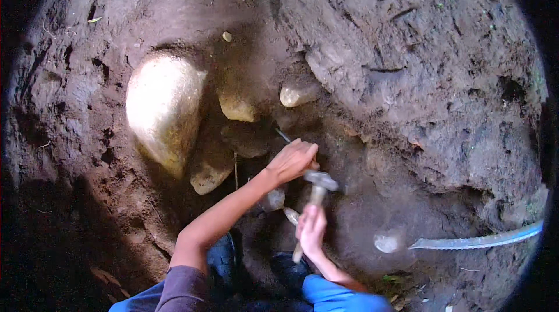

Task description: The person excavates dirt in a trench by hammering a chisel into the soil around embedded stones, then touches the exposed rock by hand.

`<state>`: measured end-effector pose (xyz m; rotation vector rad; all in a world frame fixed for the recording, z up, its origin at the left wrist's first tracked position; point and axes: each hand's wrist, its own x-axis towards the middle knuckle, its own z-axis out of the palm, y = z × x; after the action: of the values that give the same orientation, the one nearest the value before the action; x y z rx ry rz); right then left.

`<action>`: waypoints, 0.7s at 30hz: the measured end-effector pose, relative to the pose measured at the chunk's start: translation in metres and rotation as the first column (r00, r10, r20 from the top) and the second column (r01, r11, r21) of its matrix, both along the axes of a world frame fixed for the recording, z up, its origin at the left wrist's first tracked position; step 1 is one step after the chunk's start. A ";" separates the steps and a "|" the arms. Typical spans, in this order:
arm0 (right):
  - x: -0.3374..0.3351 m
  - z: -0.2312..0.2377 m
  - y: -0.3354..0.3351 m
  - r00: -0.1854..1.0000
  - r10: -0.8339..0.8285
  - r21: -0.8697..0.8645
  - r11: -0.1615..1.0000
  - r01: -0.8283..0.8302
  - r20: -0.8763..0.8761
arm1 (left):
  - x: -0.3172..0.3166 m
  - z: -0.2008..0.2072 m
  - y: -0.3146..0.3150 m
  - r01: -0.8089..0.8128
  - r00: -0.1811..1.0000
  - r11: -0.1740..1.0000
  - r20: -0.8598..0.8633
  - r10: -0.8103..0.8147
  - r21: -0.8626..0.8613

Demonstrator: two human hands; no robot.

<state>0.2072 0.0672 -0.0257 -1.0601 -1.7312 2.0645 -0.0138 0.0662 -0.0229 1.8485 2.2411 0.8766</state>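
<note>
My left hand (293, 160) is closed around a thin metal rod, probably a chisel (282, 135), whose end points up and left toward dark earth between stones. My right hand (312, 227) grips the handle of a hammer (321, 180). The hammer's grey head is beside the left fist, just below and right of it, and slightly blurred. Above the rod lie a yellowish stone (239, 107) and a smaller pale stone (298, 94), both partly sunk in earth. Much of the rod is hidden inside my left fist.
A large pale boulder (164, 105) juts out at left, with another stone (209, 173) below it. Rough earth (419, 67) rises at right. A long, curved, bluish-white strip (477, 240) lies at lower right beside a pale stone (388, 242). A dark boot (289, 268) shows below.
</note>
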 end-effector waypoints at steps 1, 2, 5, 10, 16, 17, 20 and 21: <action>-0.001 0.005 -0.009 0.999 -0.035 -0.251 0.967 0.039 0.020 | 0.000 0.006 -0.002 -0.022 0.999 0.998 0.024 0.023 -0.055; 0.014 0.001 -0.020 0.987 -0.142 -0.254 0.960 0.120 -0.071 | 0.004 -0.004 -0.004 0.004 0.999 0.999 0.035 -0.005 0.045; 0.014 0.012 -0.011 0.891 -0.289 -0.199 0.952 0.231 -0.351 | 0.004 -0.003 -0.004 0.019 1.000 0.994 0.009 -0.020 0.112; 0.010 0.027 0.011 0.861 -0.347 -0.227 0.933 0.278 -0.371 | 0.009 0.011 -0.017 -0.022 0.996 0.971 0.089 0.001 0.237; 0.015 0.018 0.014 0.912 -0.317 -0.264 0.932 0.249 -0.259 | -0.005 -0.001 -0.023 -0.082 0.991 0.929 0.131 0.037 0.360; 0.015 0.019 0.016 0.932 -0.260 -0.236 0.951 0.201 -0.252 | -0.007 -0.003 -0.025 -0.091 0.989 0.915 0.141 0.037 0.394; 0.013 0.019 0.021 0.972 -0.130 -0.139 0.985 0.103 -0.198 | -0.007 -0.005 -0.024 -0.108 0.987 0.897 0.154 0.045 0.430; 0.011 0.022 0.024 0.987 -0.041 -0.085 0.996 0.028 -0.154 | -0.008 -0.006 -0.023 -0.117 0.986 0.885 0.157 0.051 0.451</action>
<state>0.2184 0.0910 -0.0038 -0.9167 -1.5546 2.1519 -0.0217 0.0434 -0.0285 1.7850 2.1731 1.6205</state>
